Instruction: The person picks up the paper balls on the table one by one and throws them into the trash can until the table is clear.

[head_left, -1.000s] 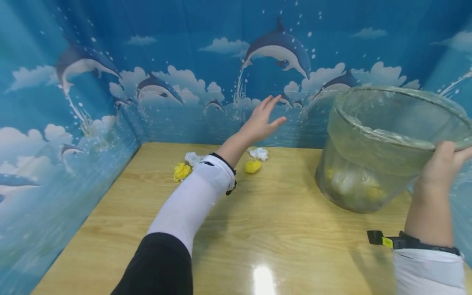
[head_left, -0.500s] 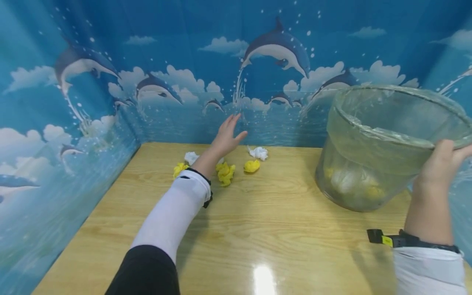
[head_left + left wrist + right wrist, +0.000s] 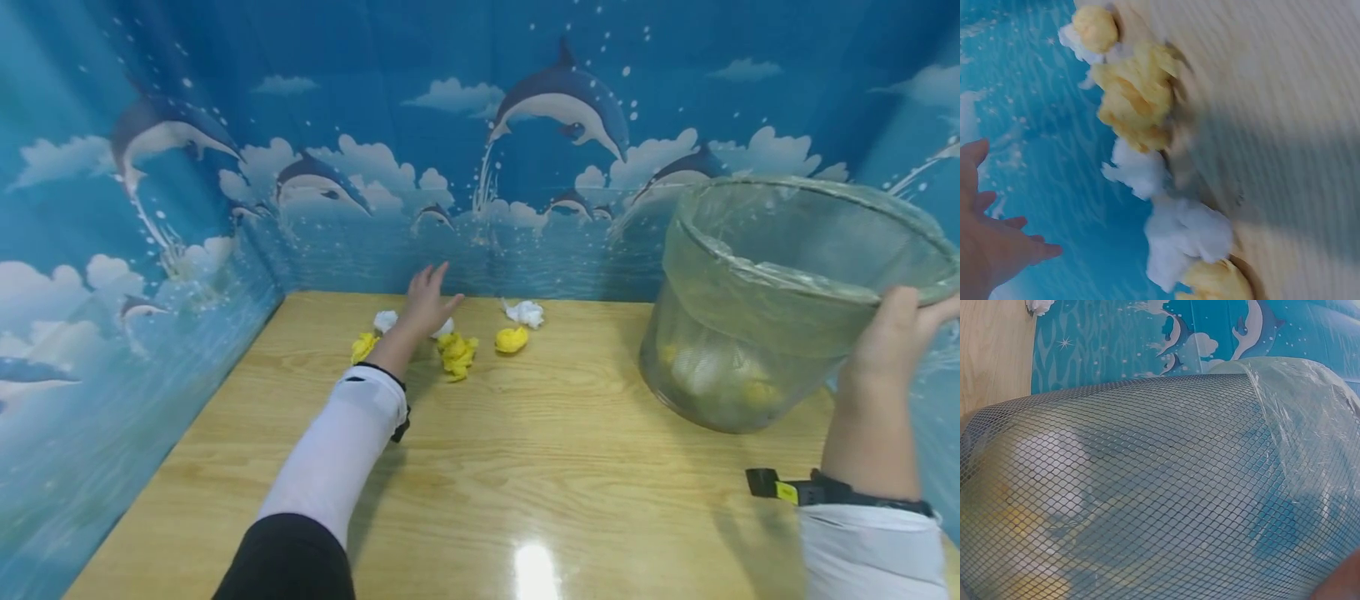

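Observation:
My left hand (image 3: 426, 307) hovers with fingers spread over the table's far edge and holds nothing. Around it lie crumpled paper balls: a yellow ball (image 3: 364, 347) and a white ball (image 3: 386, 322) to its left, a crumpled yellow paper (image 3: 457, 355) to its right. The left wrist view has my hand (image 3: 997, 240) apart from the row of papers, a white one (image 3: 1185, 237) among them. On the right, my right hand (image 3: 892, 346) grips the rim of a tilted mesh wastebasket (image 3: 750, 333) lined with a clear bag. White and yellow papers show blurrily through its mesh (image 3: 1166, 481).
Farther right along the back edge are another white paper ball (image 3: 525, 313) and a smooth yellow one (image 3: 512, 339). A dolphin-print curtain (image 3: 465, 125) rises behind the wooden table (image 3: 540, 450) and along its left side.
My left hand has moved left and lower, from beyond the right-hand papers to the left group, uncovering the crumpled yellow paper. The right hand and wastebasket stay nearly still.

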`<state>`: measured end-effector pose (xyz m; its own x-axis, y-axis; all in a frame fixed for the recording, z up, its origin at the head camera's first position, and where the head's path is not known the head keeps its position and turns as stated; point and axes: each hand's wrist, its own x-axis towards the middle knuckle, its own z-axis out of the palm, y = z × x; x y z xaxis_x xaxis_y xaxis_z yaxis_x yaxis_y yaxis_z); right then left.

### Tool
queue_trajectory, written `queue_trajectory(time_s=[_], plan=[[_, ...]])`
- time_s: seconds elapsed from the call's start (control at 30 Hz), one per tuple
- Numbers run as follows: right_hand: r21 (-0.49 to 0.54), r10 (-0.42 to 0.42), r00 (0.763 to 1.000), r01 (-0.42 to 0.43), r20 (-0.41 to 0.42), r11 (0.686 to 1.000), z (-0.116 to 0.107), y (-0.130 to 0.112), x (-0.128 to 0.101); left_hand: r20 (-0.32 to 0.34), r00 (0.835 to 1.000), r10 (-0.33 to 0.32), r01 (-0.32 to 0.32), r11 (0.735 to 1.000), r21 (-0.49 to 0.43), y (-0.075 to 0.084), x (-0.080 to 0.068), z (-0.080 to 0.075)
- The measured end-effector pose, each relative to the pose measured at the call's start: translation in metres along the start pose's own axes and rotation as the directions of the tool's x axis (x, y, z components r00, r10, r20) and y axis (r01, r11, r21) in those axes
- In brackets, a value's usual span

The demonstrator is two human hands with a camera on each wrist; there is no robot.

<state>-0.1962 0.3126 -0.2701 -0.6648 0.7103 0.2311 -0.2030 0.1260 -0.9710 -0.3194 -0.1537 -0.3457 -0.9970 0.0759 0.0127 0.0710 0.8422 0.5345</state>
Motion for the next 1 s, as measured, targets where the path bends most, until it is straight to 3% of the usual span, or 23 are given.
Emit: queue_trajectory(time_s=[0.13,0.43,0.63,0.8,0.87,1.0], plan=[[0.018,0.019,1.000,-0.019,0.006,1.000,0.000,-0.003,-0.002,0.008,0.997,-0.074,0.073,0.995,0.066,-0.021,0.002,0.001],[0.021,0.065,0.998,-0.065,0.020,0.998,0.001,-0.009,-0.005,0.024,0.984,-0.176,0.175,0.983,0.048,-0.070,-0.007,-0.008],[0.037,0.049,0.999,-0.049,0.013,0.998,-0.001,-0.007,-0.004,0.128,0.977,-0.172,0.161,0.983,0.088,-0.094,-0.022,-0.019],[0.049,0.033,0.999,-0.033,0.016,0.998,-0.002,-0.003,0.001,0.229,0.968,-0.106,0.085,0.992,0.098,-0.107,-0.034,-0.024],[0.038,0.047,0.999,-0.048,0.016,0.998,-0.002,-0.003,0.001,0.248,0.966,-0.076,0.050,0.993,0.107,-0.112,-0.037,-0.023],[0.005,0.087,0.996,-0.087,0.013,0.996,-0.002,-0.005,-0.001,0.254,0.965,-0.071,0.054,0.996,0.076,-0.115,-0.042,-0.019]])
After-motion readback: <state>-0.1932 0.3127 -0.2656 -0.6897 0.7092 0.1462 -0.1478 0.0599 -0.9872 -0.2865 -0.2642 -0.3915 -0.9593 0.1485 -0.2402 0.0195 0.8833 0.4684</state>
